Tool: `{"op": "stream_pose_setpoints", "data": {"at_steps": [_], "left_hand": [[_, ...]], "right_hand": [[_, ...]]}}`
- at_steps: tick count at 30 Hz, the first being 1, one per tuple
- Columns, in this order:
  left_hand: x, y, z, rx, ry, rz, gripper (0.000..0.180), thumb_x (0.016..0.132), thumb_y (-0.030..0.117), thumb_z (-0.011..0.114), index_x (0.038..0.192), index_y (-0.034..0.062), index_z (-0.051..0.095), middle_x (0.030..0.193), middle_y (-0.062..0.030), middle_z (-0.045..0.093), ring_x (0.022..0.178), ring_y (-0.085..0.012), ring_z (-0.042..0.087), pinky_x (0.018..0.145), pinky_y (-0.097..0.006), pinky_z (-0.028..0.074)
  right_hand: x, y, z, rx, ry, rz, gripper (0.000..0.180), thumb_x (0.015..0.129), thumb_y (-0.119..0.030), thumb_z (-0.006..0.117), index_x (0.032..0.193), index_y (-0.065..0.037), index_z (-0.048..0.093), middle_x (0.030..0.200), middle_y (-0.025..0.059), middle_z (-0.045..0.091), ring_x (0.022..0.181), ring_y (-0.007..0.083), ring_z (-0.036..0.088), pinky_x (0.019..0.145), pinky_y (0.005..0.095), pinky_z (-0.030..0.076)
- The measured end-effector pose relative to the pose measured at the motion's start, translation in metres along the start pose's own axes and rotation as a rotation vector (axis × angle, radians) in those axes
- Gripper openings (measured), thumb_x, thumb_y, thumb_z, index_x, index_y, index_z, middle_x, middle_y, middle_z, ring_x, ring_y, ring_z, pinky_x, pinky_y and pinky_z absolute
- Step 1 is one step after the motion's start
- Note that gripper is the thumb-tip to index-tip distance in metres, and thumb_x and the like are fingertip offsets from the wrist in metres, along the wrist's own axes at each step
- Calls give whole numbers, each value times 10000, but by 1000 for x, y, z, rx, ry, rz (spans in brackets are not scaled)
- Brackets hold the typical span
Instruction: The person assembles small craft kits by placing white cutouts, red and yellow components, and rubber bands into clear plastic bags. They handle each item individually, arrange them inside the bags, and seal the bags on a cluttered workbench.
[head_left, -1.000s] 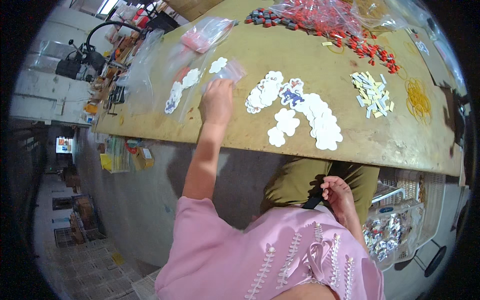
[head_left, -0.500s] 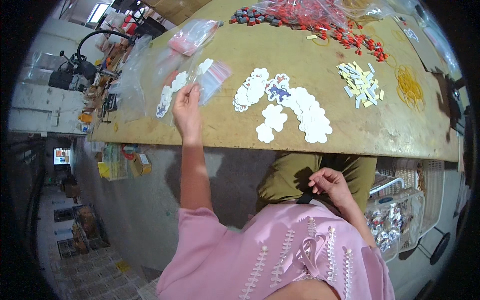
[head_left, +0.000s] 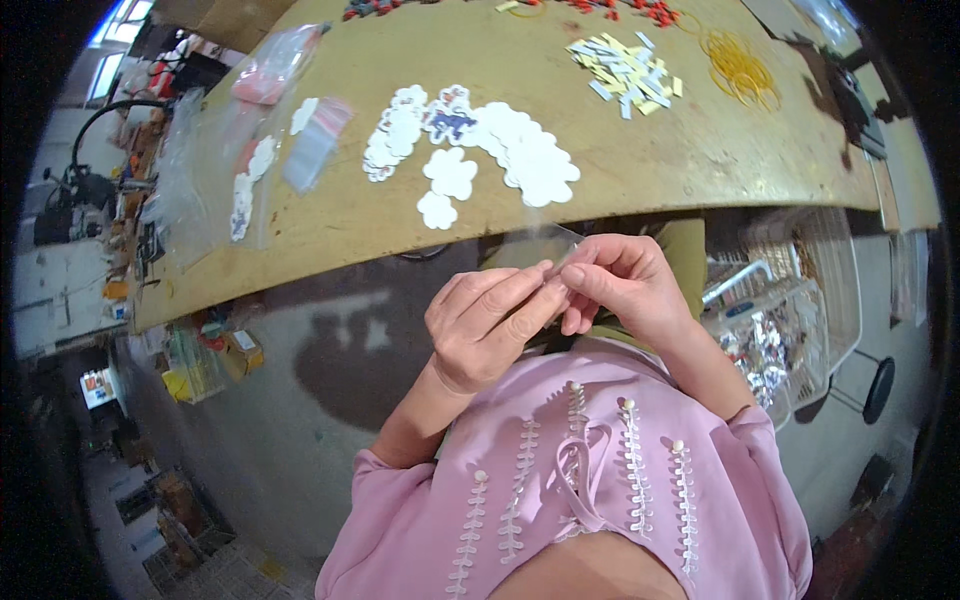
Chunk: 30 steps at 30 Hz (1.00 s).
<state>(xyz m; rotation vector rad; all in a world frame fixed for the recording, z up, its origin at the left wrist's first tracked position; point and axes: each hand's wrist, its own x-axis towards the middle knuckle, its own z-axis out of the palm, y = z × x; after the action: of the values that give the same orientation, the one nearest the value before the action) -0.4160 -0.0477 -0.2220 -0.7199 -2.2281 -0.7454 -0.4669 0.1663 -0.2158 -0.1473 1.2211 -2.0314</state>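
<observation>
Just off the table's near edge, my left hand (head_left: 480, 322) and my right hand (head_left: 632, 288) meet in front of my body. Their fingers pinch a small clear plastic bag (head_left: 550, 242) between them, its far end sticking out toward the table. Beyond it lie a fan of white flower-shaped cutouts (head_left: 535, 160), a smaller overlapping row of them (head_left: 393, 135) and a few loose ones (head_left: 450, 175). One cutout shows a purple printed figure (head_left: 450, 122). Farther left rests a stack of clear bags with reddish edges (head_left: 318, 145).
Yellow and grey strips (head_left: 625, 75) lie in a heap at the back right, near yellow rubber bands (head_left: 740, 68). Small red pieces (head_left: 655, 12) line the far side. Large clear bags (head_left: 195, 175) cover the table's left. Below right stands a white plastic basket (head_left: 840, 280).
My left hand has come back from the bag stack to my body, bringing a clear bag. My right hand has risen from my lap to grip it too. The view has shifted.
</observation>
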Motion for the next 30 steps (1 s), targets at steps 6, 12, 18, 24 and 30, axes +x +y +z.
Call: {"op": "stream_pose_setpoints", "data": {"at_steps": [6,12,18,24,30], "left_hand": [[-13,-3,22,-53,-47,19,285,788,80,820,1071,112,828,1092,-68,798,898,-242,753,704,-326,579],[-31,-7,33,-81,-143,-91,293,804,72,774,1090,114,827,1153,-72,772,987,-259,734,782,-353,589],[-37,1,34,-418,-214,-550,291,803,23,829,1087,65,779,1049,-88,740,897,-249,719,779,-346,588],[-25,12,48,-547,-412,-735,205,851,77,857,1005,38,727,870,-83,696,723,-218,701,637,-334,561],[-35,6,65,-308,-317,-643,83,878,28,770,937,60,721,842,-108,709,730,-321,698,656,-403,565]], "right_hand": [[-20,19,-15,79,108,82,209,1095,-156,617,1100,22,728,1009,109,791,793,157,779,686,270,628],[-26,41,-28,-101,163,130,203,1079,-203,680,1070,-4,718,889,83,782,695,134,750,576,242,575],[-28,65,-35,-131,293,134,254,1074,-251,701,989,-11,708,764,38,731,602,82,679,507,219,514],[-23,70,-27,-211,396,120,329,1048,-293,739,886,-8,711,732,36,725,583,79,686,467,210,490],[-21,69,-38,-285,337,220,327,1046,-275,743,886,6,699,711,51,723,578,87,693,458,228,493]]}}
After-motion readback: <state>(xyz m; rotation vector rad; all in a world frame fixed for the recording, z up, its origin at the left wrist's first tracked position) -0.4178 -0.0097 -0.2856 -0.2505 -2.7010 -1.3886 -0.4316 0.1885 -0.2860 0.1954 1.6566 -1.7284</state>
